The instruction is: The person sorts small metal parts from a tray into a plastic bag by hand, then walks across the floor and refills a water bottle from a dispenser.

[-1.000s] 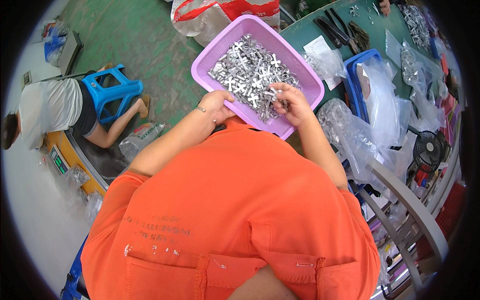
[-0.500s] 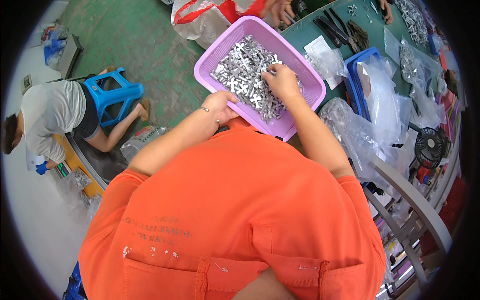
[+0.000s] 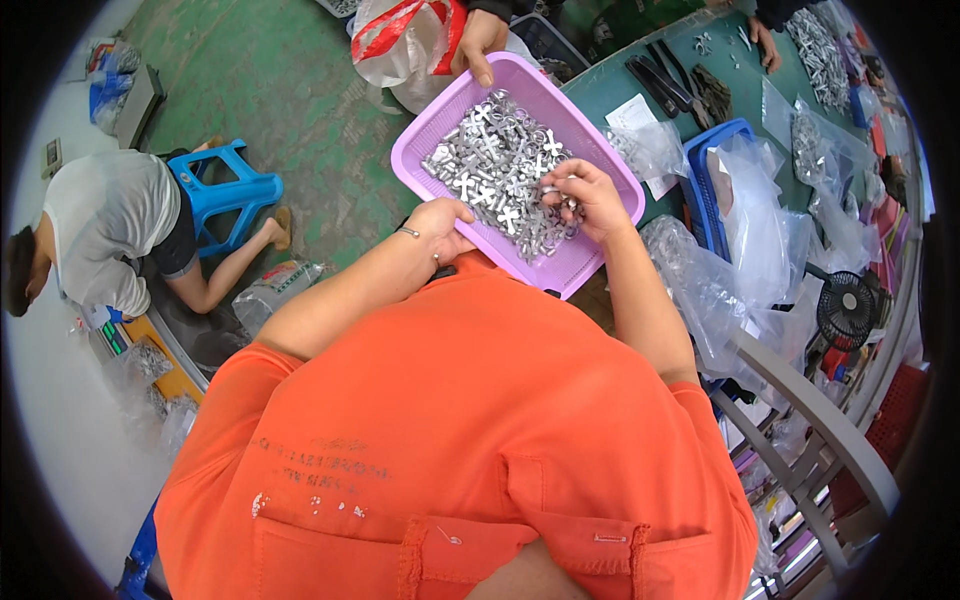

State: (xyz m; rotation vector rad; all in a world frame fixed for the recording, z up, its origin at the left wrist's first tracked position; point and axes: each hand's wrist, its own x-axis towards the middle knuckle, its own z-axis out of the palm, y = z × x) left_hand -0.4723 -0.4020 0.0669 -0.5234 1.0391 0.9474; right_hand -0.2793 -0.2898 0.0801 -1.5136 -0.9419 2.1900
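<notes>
A pink plastic basket [image 3: 412,150] is tilted in front of me, holding a heap of small silver metal pieces [image 3: 490,150], several of them cross-shaped. My left hand [image 3: 443,230] grips its near left rim, thumb over the edge. Above the right part of the heap is my right hand [image 3: 592,200], fingers curled around a few silver pieces whose exact shape is hard to make out. At the far left corner, another person's hand [image 3: 480,45] holds the rim.
Right of the basket, a green table [image 3: 640,60] bears a blue tray [image 3: 698,160], plastic bags [image 3: 770,220] and black straps [image 3: 660,80]. A small black fan [image 3: 850,308] and a grey metal frame [image 3: 820,410] stand nearer. A person bends beside a blue stool [image 3: 235,195] at left.
My right hand has lifted from the heap and moved right and nearer, with silver pieces in its fingers. The other person's hand has come onto the basket's far rim.
</notes>
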